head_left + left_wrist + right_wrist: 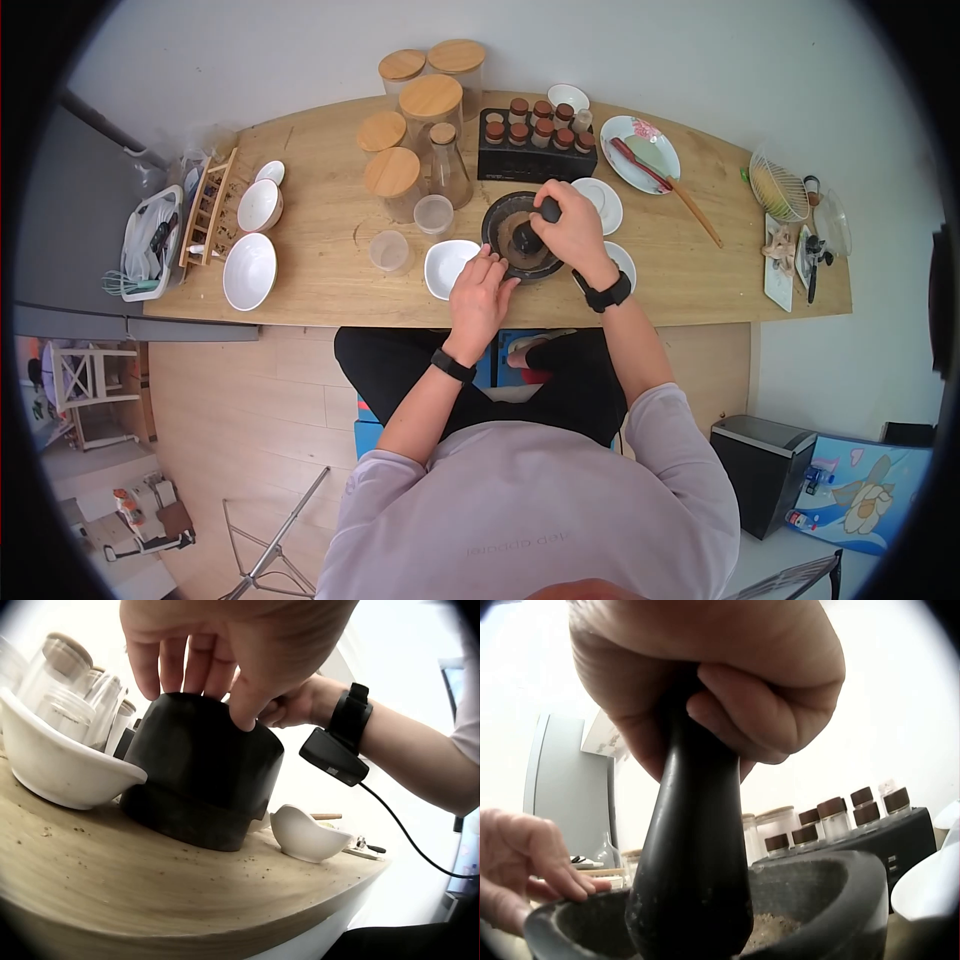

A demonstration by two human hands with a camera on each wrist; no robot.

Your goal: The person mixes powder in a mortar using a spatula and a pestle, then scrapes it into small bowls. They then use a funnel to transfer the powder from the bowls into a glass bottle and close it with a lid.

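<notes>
Black mortar point(202, 769), on the bench point(320, 200): steady its rim point(866, 874) with your left hand point(480, 300), fingers relaxed; with your right hand point(573, 230), fingers curled round the pestle point(697, 847), press evenly into the powder point(772, 930).

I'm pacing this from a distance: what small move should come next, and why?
Probably press and twist the pestle down in the mortar: the brown material inside looks grainy, the right hand already grips the pestle, and the left hand rests on the rim, likely steadying it.
</notes>
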